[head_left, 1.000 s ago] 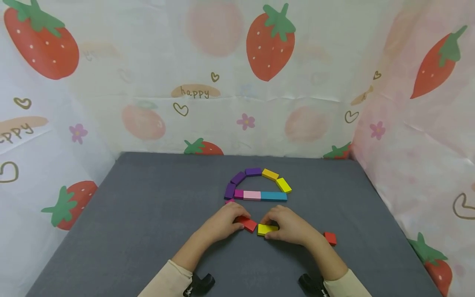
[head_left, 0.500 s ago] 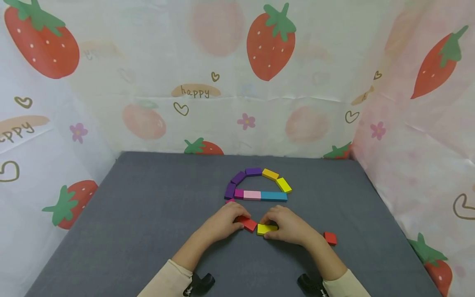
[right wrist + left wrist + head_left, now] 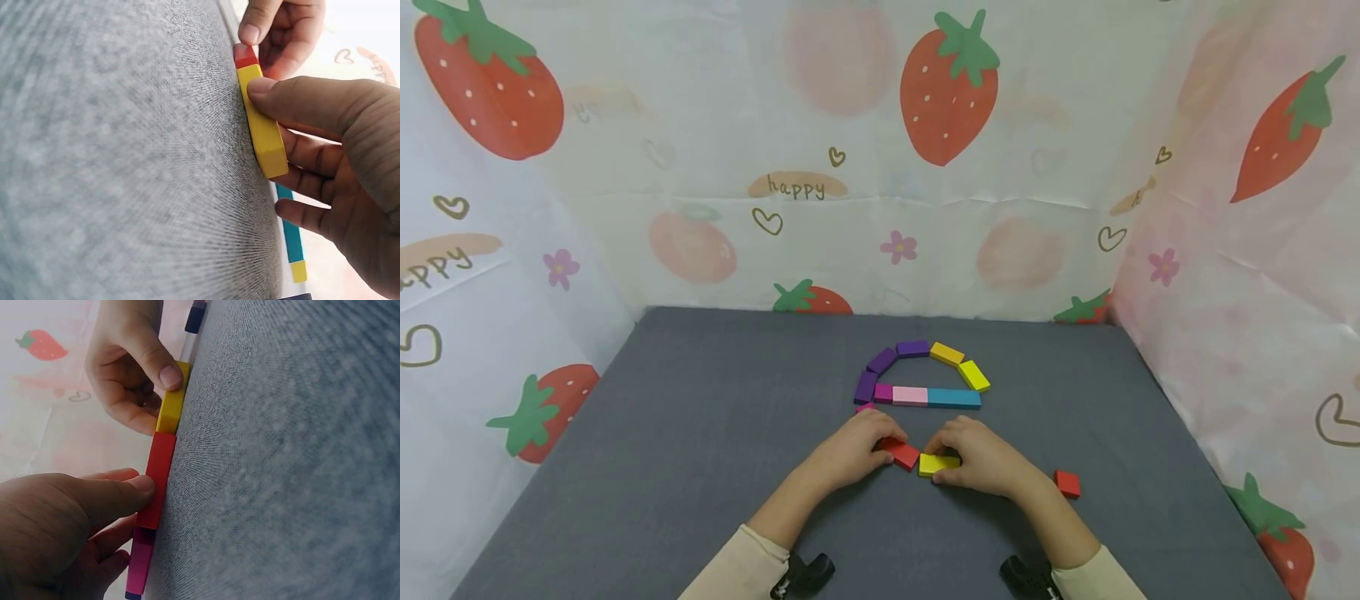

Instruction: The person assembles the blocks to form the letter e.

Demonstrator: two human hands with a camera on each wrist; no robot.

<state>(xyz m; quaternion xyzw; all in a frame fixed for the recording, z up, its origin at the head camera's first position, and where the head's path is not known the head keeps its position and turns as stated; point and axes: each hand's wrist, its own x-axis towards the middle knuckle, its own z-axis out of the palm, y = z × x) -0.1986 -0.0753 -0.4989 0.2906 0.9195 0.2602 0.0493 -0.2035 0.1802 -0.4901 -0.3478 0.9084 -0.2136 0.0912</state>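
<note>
In the head view my left hand pinches a red block between thumb and fingers on the grey tabletop. My right hand grips a yellow block the same way, close to the red block's right end. The left wrist view shows the yellow and red blocks end to end, with a magenta block following the red one. Behind the hands, purple blocks and two yellow blocks form an arch over a straight row of magenta, pink and blue blocks.
A loose red block lies beside my right forearm. The grey tabletop ends at a strawberry-printed cloth along the back and sides. Black wrist mounts show below both sleeves.
The yellow block in my right hand has slid very slightly left toward the red block. My left hand and the other blocks have stayed in place.
</note>
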